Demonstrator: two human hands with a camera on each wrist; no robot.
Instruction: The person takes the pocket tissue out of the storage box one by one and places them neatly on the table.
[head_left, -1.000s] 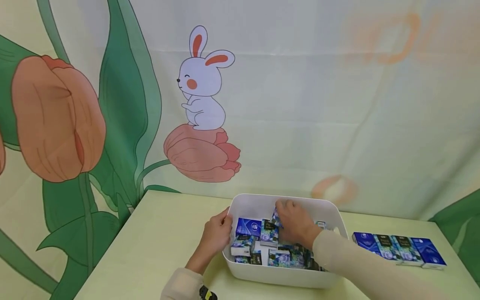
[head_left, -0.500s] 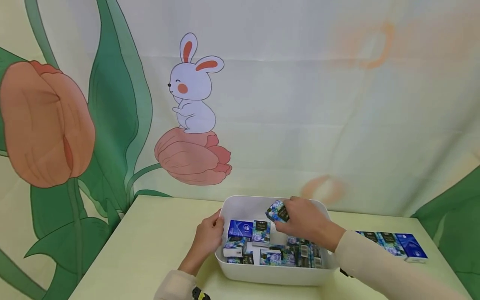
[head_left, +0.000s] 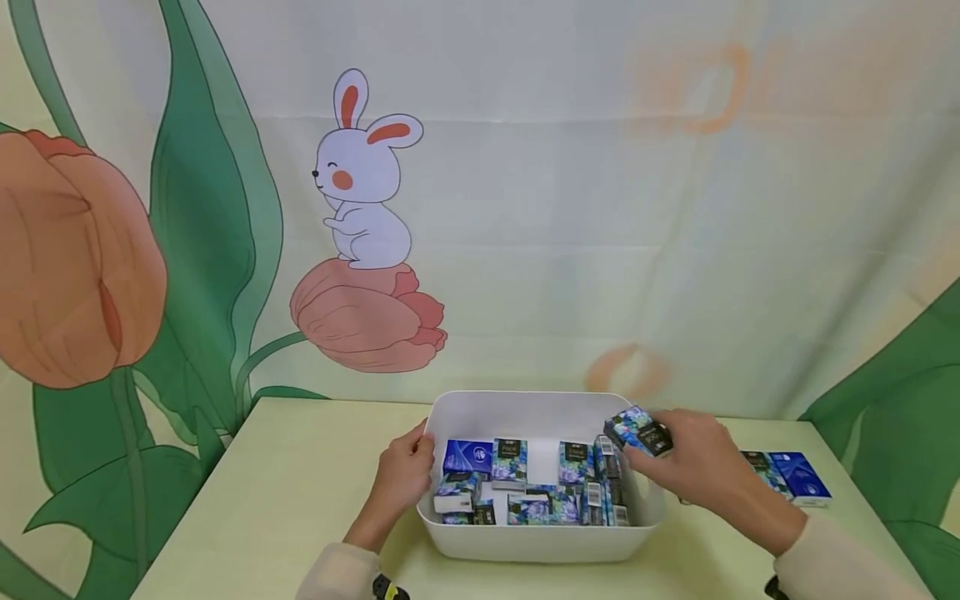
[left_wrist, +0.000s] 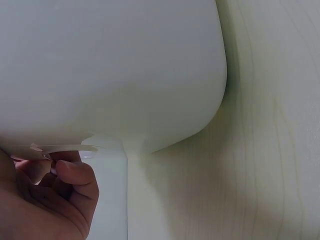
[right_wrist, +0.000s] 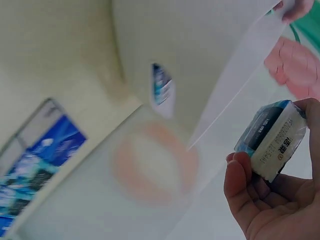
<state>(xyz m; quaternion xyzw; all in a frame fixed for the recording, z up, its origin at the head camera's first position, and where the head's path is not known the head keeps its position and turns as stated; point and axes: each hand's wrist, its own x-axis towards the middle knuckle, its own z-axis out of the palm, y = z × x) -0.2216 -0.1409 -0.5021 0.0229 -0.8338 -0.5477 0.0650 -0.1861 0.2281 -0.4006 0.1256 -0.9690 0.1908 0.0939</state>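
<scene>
A white plastic bin (head_left: 540, 546) stands on the table with several small tissue packs inside, some floral like this pack (head_left: 510, 460) and one plain blue pack (head_left: 468, 456). My left hand (head_left: 397, 471) holds the bin's left end; in the left wrist view its fingers curl at the handle opening in the rim. Over the bin's right end, my right hand (head_left: 708, 462) pinches a floral tissue pack (head_left: 637, 427) between thumb and fingers. The right wrist view shows the printed side of that held pack (right_wrist: 277, 140), tilted and apart from the bin.
To the right of the bin, a row of tissue packs (head_left: 798, 477) lies on the pale table (head_left: 270, 500), partly hidden behind my right hand. A printed cloth backdrop (head_left: 525, 208) with a rabbit and tulips hangs behind the table's far edge.
My right hand has lifted the floral tissue pack out of the bin and carried it rightward to the bin's right end. The left hand keeps its hold. The head view has shifted slightly right.
</scene>
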